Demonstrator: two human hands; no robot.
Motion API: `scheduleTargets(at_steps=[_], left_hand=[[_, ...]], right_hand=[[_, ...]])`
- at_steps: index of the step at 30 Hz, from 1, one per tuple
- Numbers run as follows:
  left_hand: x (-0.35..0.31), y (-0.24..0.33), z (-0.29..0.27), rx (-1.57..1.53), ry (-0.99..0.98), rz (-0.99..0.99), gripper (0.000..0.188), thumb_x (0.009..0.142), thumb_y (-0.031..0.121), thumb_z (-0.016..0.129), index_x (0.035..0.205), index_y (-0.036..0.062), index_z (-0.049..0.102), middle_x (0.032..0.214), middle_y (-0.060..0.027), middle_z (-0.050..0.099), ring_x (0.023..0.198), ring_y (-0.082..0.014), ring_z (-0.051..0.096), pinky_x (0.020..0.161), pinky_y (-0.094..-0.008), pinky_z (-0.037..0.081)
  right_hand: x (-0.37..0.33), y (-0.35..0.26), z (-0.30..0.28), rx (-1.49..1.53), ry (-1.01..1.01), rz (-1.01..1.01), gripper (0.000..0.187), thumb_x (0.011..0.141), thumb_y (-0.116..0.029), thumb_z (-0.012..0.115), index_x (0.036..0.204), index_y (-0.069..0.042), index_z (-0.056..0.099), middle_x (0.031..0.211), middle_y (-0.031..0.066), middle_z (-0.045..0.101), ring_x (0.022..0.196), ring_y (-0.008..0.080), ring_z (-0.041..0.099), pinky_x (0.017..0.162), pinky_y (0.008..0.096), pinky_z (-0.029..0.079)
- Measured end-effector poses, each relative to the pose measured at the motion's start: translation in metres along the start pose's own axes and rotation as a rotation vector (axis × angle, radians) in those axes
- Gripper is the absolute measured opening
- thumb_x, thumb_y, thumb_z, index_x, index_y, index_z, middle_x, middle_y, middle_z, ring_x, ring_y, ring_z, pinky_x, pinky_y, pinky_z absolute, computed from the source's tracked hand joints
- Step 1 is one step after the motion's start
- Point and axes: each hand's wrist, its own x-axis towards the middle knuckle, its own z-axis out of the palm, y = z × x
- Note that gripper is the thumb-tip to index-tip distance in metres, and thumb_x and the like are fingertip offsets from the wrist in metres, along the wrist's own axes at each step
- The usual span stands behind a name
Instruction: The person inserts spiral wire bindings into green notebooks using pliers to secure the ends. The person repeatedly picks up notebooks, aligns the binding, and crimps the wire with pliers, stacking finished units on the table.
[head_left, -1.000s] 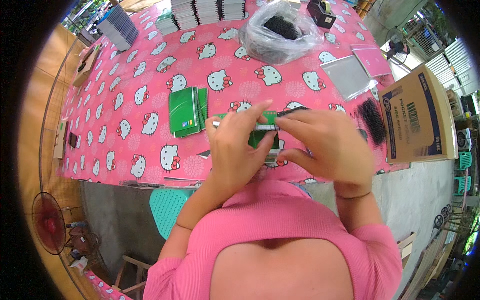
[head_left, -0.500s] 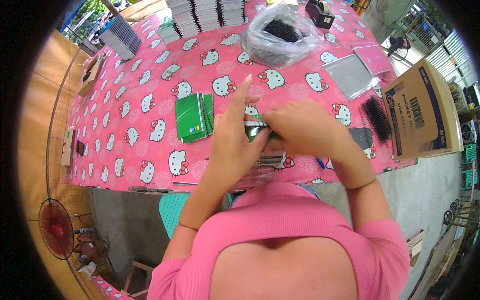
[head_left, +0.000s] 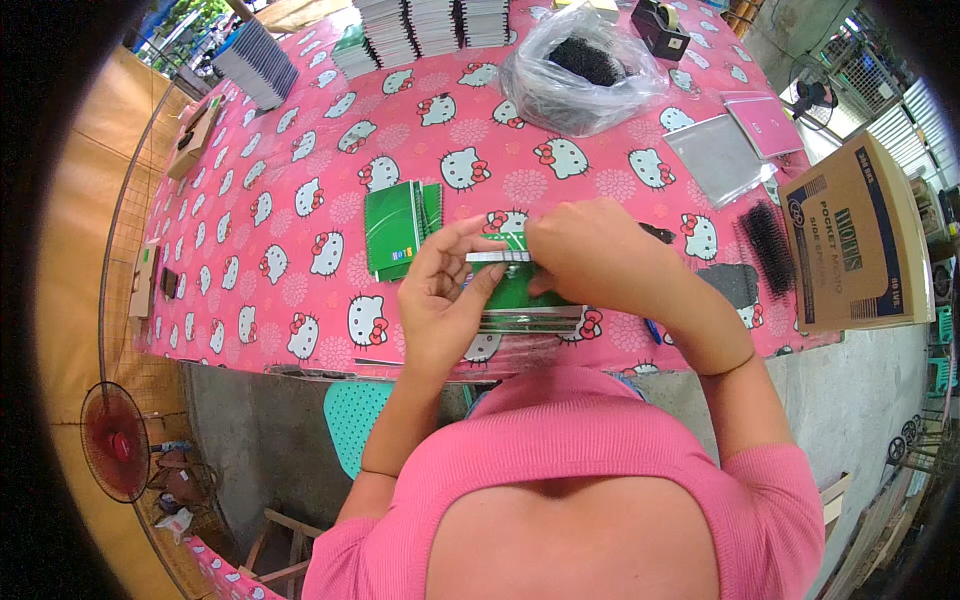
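Observation:
In front of my chest, a small green notebook (head_left: 513,293) lies across the near part of the table, its white page edge with dark marks facing up. My left hand (head_left: 437,293) pinches its left end between thumb and fingers. At the right end, the fingers of my right hand (head_left: 600,250) are curled closed; what they grip is hidden by the hand itself. A short dark piece (head_left: 657,232) shows just beyond that hand. Beside my left hand lies a small stack of green notebooks (head_left: 393,232). Nearer me, clear plastic-edged sheets (head_left: 530,320) lie flat.
A bundle of black spiral coils (head_left: 768,248) lies by a cardboard box (head_left: 850,240) at right. Beyond are a plastic bag of black coils (head_left: 540,105), a tape dispenser (head_left: 660,28) and notebook stacks (head_left: 387,40). A clear sleeve (head_left: 718,160) and a blue pen (head_left: 653,331) lie at right.
My left forefinger, stretched upward before, has bent down onto the notebook. The white page edge shows more plainly. The whole view has shifted slightly.

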Motion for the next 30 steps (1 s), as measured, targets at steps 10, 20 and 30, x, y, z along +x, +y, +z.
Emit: scheduleTargets(at_steps=[10, 20, 30], left_hand=[[-0.006, -0.021, -0.008, 0.046, 0.174, 0.075, 0.029, 0.085, -0.008, 0.063, 0.113, 0.0006, 0.066, 0.109, -0.0076, 0.067, 0.098, -0.0124, 0.062, 0.085, -0.0252, 0.051], [-0.010, -0.014, -0.005, 0.003, 0.188, 0.004, 0.026, 0.082, -0.009, 0.067, 0.106, 0.0002, 0.070, 0.102, -0.0078, 0.070, 0.092, -0.0097, 0.063, 0.083, -0.0237, 0.052], [0.004, -0.031, -0.002, -0.274, 0.103, 0.120, 0.029, 0.075, -0.011, 0.073, 0.098, 0.0001, 0.061, 0.105, -0.0118, 0.064, 0.098, -0.0174, 0.062, 0.093, -0.0316, 0.048]], right_hand=[[0.000, -0.017, -0.016, 0.034, 0.100, -0.061, 0.040, 0.070, -0.032, 0.076, 0.092, -0.002, 0.061, 0.083, 0.0176, 0.064, 0.081, 0.0368, 0.063, 0.068, 0.0468, 0.047], [0.009, -0.019, -0.006, 0.058, 0.140, -0.141, 0.039, 0.072, -0.026, 0.076, 0.096, 0.000, 0.059, 0.087, 0.0198, 0.063, 0.081, 0.0369, 0.062, 0.069, 0.0456, 0.047], [-0.106, 0.060, 0.153, 0.101, 0.621, 0.627, 0.054, 0.079, -0.030, 0.073, 0.121, -0.002, 0.053, 0.119, 0.0197, 0.054, 0.112, 0.0355, 0.050, 0.094, 0.0495, 0.037]])
